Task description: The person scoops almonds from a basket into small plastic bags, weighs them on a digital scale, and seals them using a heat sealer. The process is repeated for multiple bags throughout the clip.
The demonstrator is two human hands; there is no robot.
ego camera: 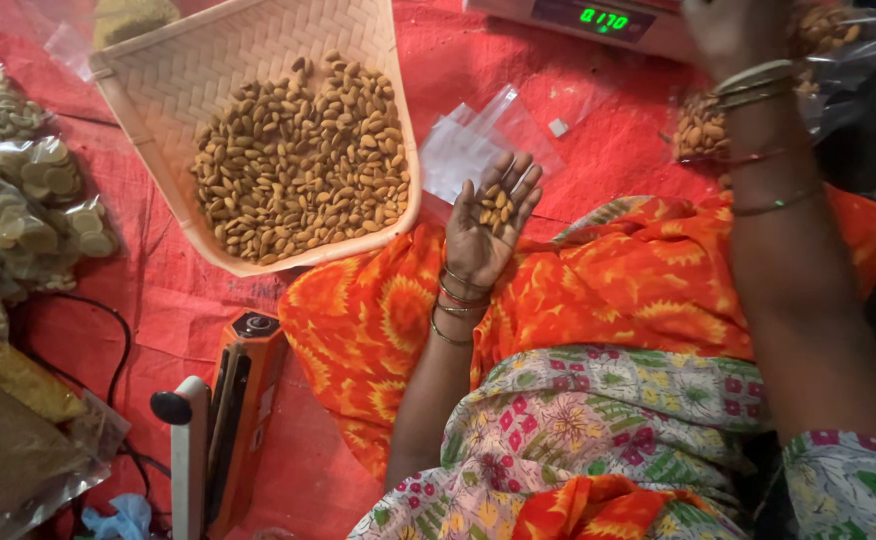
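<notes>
The left hand (488, 225) lies open, palm up, cupping loose almonds (496, 208); they look light, hard and likely to roll. The right hand (733, 35), far right, grips a clear bag of almonds (703, 125) by its top.

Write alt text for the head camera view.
A person's left hand lies palm up with a few almonds, while the right hand holds a clear bag of almonds by a scale. A woven tray heaped with almonds sits on a red cloth.

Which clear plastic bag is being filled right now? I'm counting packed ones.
The clear plastic bag of almonds under the right hand by the digital scale; the flat clear bags beside the woven tray lie empty.
</notes>
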